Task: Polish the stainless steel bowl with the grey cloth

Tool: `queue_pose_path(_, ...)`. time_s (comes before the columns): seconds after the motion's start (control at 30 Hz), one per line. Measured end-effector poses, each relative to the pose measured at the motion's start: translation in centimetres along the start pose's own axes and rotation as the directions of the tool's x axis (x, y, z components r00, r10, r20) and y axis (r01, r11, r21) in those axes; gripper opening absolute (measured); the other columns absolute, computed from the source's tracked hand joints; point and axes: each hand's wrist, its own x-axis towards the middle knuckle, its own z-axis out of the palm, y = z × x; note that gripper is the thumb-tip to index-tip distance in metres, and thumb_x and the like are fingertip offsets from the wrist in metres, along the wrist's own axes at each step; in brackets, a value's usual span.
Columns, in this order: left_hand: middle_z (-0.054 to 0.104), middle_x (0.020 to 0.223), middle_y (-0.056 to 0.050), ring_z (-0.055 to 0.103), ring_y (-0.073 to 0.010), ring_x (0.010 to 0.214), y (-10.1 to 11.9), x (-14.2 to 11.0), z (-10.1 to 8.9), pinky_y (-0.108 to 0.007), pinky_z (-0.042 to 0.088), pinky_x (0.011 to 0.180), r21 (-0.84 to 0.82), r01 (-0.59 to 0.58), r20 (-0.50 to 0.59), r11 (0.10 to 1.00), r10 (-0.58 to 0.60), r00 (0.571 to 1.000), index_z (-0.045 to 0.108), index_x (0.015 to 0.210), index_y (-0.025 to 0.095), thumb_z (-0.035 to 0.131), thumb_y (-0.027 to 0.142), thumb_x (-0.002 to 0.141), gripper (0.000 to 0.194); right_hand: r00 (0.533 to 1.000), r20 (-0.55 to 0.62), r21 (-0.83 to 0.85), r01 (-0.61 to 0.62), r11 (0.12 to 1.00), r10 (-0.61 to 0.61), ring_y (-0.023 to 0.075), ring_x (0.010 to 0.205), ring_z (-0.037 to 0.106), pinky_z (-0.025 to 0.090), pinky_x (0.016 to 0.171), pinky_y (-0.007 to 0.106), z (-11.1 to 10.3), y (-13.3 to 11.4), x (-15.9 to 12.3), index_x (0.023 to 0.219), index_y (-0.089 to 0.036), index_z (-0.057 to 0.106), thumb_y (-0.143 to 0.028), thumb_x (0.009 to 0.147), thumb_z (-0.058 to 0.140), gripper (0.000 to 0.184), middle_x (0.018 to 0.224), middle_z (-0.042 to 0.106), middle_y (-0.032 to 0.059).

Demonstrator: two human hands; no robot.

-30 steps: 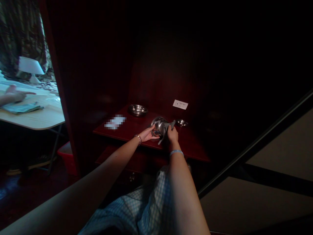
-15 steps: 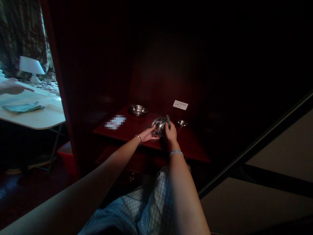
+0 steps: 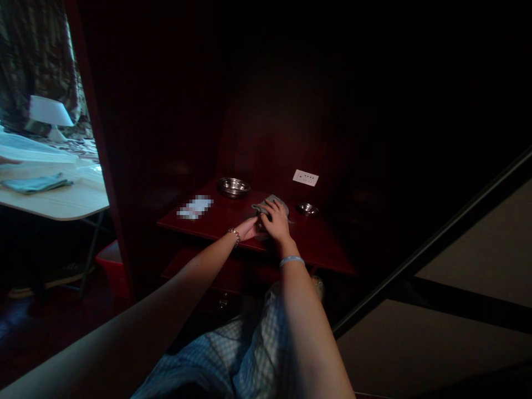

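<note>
My left hand (image 3: 248, 228) grips the metal bowl from the left side, just above the front part of the dark red shelf (image 3: 328, 249). Over that bowl lies a grey cloth (image 3: 272, 197), and my right hand (image 3: 276, 223) presses it down with bent fingers. Cloth and hands hide nearly all of the bowl. Behind and to the left, shiny metal bowls (image 3: 233, 188) that look stacked rest on the shelf. A smaller metal dish (image 3: 307, 209) sits to the right of my right hand.
A blurred-out pale item (image 3: 195, 206) lies at the shelf's left. On the back wall is a white socket plate (image 3: 306, 177). At far left stand a folding table (image 3: 78, 205) with a folded cloth (image 3: 37, 184), a white lamp (image 3: 50, 112) and a red bin (image 3: 114, 269).
My right hand has swung the cloth from the bowl's right edge leftward over it, covering the shiny surface. My left hand keeps its hold. The other person's hand at the folding table has left view.
</note>
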Motion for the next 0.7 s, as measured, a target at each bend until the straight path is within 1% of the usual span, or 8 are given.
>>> queue_pose_path(0.1,0.07,0.109,-0.014,0.067,-0.0219,0.099,-0.1,0.1,0.3,-0.036,0.054,0.088,-0.002,-0.008,-0.009,1.0,0.008,1.0,0.061,0.116,0.013,0.052,0.023,0.093,0.027,1.0,0.03,-0.017,0.008,1.0,-0.007,0.0258,0.142,0.03,0.019,0.119,0.048,0.2,-0.7,0.1,0.125,-0.026,0.063,-0.029,0.091,0.049,0.037,0.143,0.052,0.0027)
queue_pose_path(0.2,0.069,0.111,-0.014,0.066,-0.0221,0.1,-0.2,0.2,0.4,-0.035,0.055,0.087,0.015,-0.014,0.001,1.0,0.014,1.0,0.06,0.118,0.013,0.055,0.026,0.092,0.03,0.999,0.035,-0.019,0.024,1.0,-0.024,0.0256,0.142,0.031,0.017,0.119,0.049,0.2,-0.9,0.1,0.127,-0.025,0.062,-0.03,0.091,0.05,0.038,0.143,0.052,0.0042)
queue_pose_path(0.33,0.068,0.113,-0.014,0.065,-0.0219,0.101,-0.3,0.3,0.4,-0.037,0.054,0.089,0.039,-0.03,-0.028,0.999,0.031,0.999,0.059,0.12,0.013,0.054,0.028,0.092,0.032,0.996,0.064,-0.027,0.066,0.997,-0.064,0.0251,0.141,0.032,0.015,0.119,0.051,0.0,-1.0,0.0,0.127,-0.027,0.062,-0.036,0.093,0.05,0.037,0.142,0.053,0.0038)
queue_pose_path(0.47,0.067,0.115,-0.014,0.063,-0.0232,0.104,-0.4,0.2,0.6,-0.039,0.052,0.092,0.043,-0.036,-0.058,0.998,0.038,0.998,0.058,0.121,0.013,0.05,0.03,0.094,0.033,0.994,0.075,-0.051,0.087,0.995,-0.083,0.0252,0.141,0.033,0.013,0.119,0.054,0.2,-1.4,-0.1,0.127,-0.03,0.062,-0.042,0.096,0.043,0.038,0.142,0.053,0.0021)
queue_pose_path(0.57,0.067,0.115,-0.014,0.063,-0.024,0.105,-0.4,0.2,0.7,-0.039,0.051,0.093,0.043,-0.029,-0.069,0.999,0.032,0.997,0.059,0.12,0.013,0.047,0.03,0.095,0.032,0.993,0.08,-0.092,0.095,0.991,-0.088,0.0262,0.142,0.032,0.012,0.119,0.056,0.6,-1.4,-0.1,0.129,-0.03,0.06,-0.041,0.098,0.04,0.039,0.145,0.05,0.0017)
queue_pose_path(0.7,0.068,0.115,-0.014,0.064,-0.0233,0.105,-0.6,0.5,0.5,-0.038,0.051,0.093,0.029,-0.017,-0.038,0.999,0.018,0.999,0.059,0.12,0.014,0.048,0.026,0.094,0.031,0.991,0.085,-0.129,0.115,0.985,-0.105,0.0266,0.144,0.028,0.011,0.119,0.056,0.9,-1.1,-0.1,0.133,-0.032,0.056,-0.039,0.098,0.039,0.039,0.15,0.044,-0.0001)
